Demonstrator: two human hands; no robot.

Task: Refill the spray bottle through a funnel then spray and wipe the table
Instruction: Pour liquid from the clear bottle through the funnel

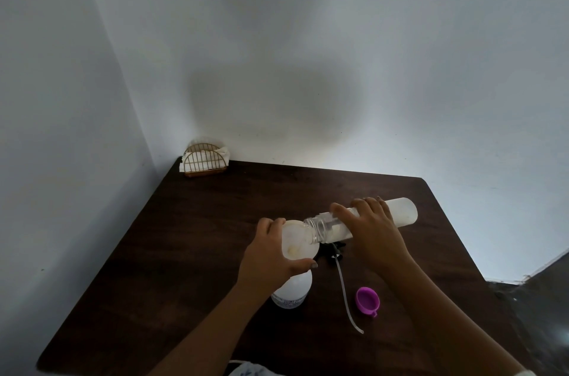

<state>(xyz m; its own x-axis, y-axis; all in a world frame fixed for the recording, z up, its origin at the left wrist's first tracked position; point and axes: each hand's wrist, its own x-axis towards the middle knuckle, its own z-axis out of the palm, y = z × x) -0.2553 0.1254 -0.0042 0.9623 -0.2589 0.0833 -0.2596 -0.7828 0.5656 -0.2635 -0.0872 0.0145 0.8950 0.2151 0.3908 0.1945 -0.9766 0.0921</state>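
Refill under way | left hand (271, 255) curls fingers round funnel (297, 241) atop spray bottle (292, 291), standing on table (215, 237) | right hand (369, 231) grips tipped clear bottle (397, 210), mouth over funnel | sprayer head (337, 249) lies detached; spraying, wiping remain.

Dark brown table (184, 237); purple cap (367, 299) at five o'clock from the white funnel (297, 238); gold wire napkin holder (204, 163) with white napkins (201, 156) at eleven o'clock; black spray head (335, 249).
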